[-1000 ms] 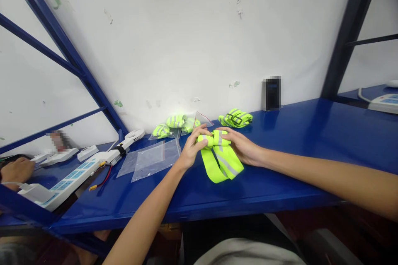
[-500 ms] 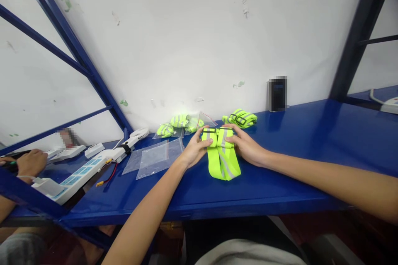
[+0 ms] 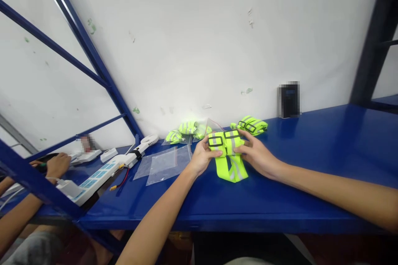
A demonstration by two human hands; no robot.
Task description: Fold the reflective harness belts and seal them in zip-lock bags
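A neon yellow reflective band [image 3: 228,155] with grey stripes and black buckles is folded in a bundle over the blue shelf [image 3: 311,161]. My left hand [image 3: 202,158] grips its left side, fingers closed around the folded top. From the right, my right hand [image 3: 258,156] holds the other side with fingers curled on the fabric. The band's loose ends hang down to the shelf between my hands.
Clear zip bags [image 3: 166,163] lie left of my hands. Bagged yellow bands [image 3: 186,129] and a loose folded one [image 3: 252,125] sit by the wall. A white power strip [image 3: 93,176] and small fan [image 3: 146,143] lie further left, near another person's hand [image 3: 57,165]. A dark object [image 3: 289,99] leans on the wall.
The band's top has been unrolled and folded flatter, so its two black buckles now face up. My hands and the band have lifted slightly; the camera has panned left.
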